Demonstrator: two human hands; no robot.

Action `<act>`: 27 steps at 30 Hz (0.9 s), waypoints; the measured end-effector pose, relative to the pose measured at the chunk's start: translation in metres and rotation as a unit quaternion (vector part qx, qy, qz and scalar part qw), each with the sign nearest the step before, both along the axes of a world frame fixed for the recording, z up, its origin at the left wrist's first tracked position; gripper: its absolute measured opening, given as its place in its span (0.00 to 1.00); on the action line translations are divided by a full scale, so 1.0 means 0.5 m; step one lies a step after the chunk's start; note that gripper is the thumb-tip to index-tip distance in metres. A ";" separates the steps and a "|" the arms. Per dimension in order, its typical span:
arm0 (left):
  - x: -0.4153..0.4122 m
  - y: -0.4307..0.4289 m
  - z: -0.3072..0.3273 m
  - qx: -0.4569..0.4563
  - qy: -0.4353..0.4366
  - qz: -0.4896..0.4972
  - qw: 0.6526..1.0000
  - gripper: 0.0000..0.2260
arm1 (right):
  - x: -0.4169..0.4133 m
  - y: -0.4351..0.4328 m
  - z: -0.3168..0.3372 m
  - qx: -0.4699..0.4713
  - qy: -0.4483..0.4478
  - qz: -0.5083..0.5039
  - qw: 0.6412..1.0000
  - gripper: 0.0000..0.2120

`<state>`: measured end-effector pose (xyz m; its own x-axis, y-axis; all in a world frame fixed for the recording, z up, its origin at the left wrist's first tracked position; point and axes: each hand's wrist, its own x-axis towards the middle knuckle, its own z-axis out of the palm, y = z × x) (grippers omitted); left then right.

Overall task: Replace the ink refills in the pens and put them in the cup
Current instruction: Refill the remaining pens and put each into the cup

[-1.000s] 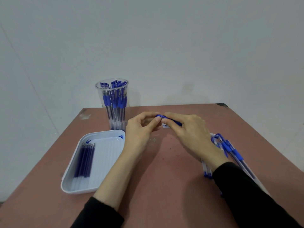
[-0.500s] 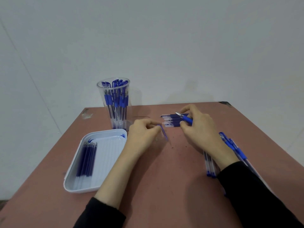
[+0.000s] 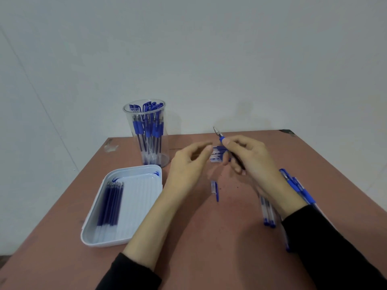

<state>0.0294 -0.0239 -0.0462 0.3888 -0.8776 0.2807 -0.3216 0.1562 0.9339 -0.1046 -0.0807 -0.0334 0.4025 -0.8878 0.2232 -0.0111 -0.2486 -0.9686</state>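
Head view: our right hand (image 3: 251,162) grips the pen (image 3: 219,137) right of the cup (image 3: 146,132), tip slanting up toward it; our left hand (image 3: 188,164), loose and empty, hangs between cup and pen, nearest the tip.

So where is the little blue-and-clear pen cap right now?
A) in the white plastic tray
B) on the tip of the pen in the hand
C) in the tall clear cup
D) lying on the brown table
D: the little blue-and-clear pen cap lies flat on the reddish-brown table, outside the white plastic tray.
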 end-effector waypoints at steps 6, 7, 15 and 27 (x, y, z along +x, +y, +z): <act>-0.005 0.016 0.019 -0.035 0.255 -0.163 0.953 0.09 | -0.001 0.011 0.003 0.243 -0.041 0.204 0.947 0.13; -0.005 0.018 0.019 -0.036 0.264 -0.165 0.950 0.09 | -0.001 0.010 0.001 0.250 -0.048 0.214 0.943 0.14; 0.000 0.013 0.013 -0.074 0.320 -0.115 0.938 0.07 | 0.005 0.018 -0.004 0.154 -0.047 0.164 0.973 0.09; 0.000 0.014 0.025 -0.055 0.374 -0.109 0.920 0.12 | 0.016 0.003 -0.023 0.052 -0.038 0.013 0.998 0.05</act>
<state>0.0293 -0.0171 -0.0336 0.3272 -0.9398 0.0984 0.4535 0.2475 0.8562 -0.0968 -0.0794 -0.0448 0.4109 -0.8973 0.1612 0.0690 -0.1456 -0.9869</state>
